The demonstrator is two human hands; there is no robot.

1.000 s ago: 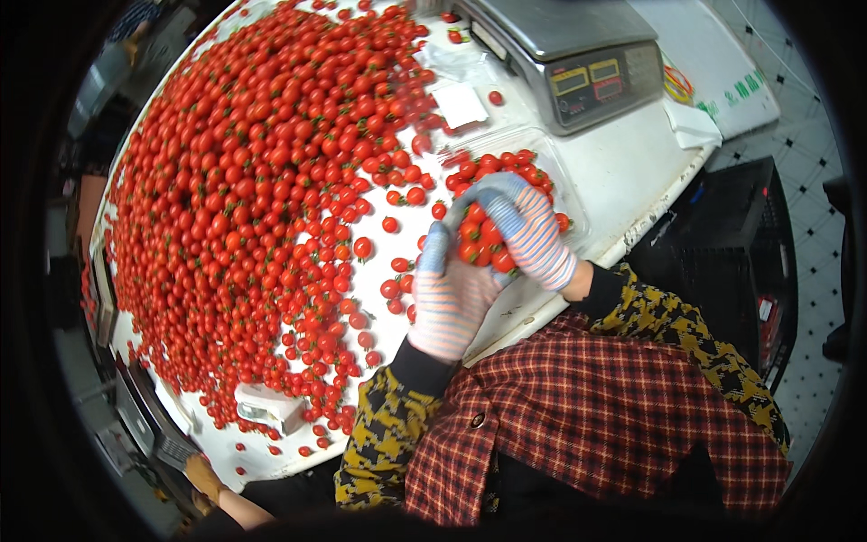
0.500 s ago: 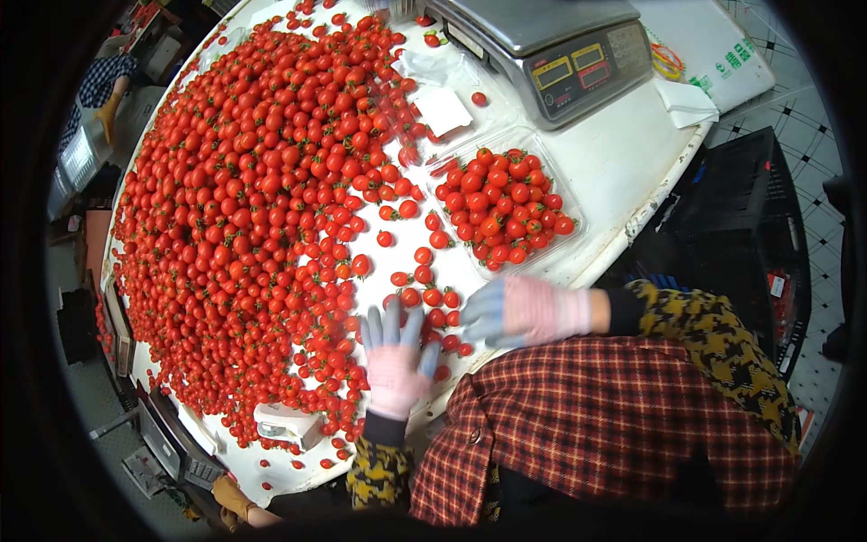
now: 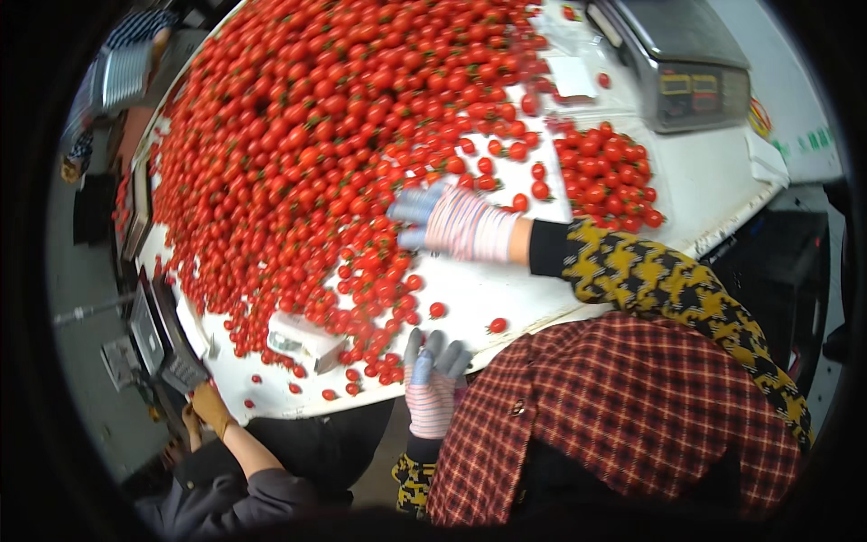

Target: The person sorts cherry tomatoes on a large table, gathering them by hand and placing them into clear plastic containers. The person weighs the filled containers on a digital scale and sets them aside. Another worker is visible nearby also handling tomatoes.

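Both of my hands wear striped pink-and-white gloves with grey-blue fingers. My right hand (image 3: pixel 465 221) reaches across the white table (image 3: pixel 479 287), fingers stretched leftward at the edge of a large heap of cherry tomatoes (image 3: pixel 298 135). My left hand (image 3: pixel 432 384) is at the near table edge, its fingers spread and holding nothing. A few loose tomatoes (image 3: pixel 437 310) lie between the hands and my body. Beyond my right forearm stands a clear plastic tray (image 3: pixel 662 181) filled with tomatoes; my sleeve hides part of its near side.
A digital scale (image 3: pixel 695 90) stands at the far right, with a small white block (image 3: pixel 572 78) left of it. A white box-like object (image 3: pixel 305 341) sits among tomatoes at the near left. Another person's gloved hand (image 3: pixel 212 408) is by the lower-left edge. A black crate (image 3: pixel 768 280) stands at right.
My view has shifted, so the scene sits differently. My right hand has moved left to the heap, and my left hand has drawn back to the table edge. More of the lower-left co-worker shows.
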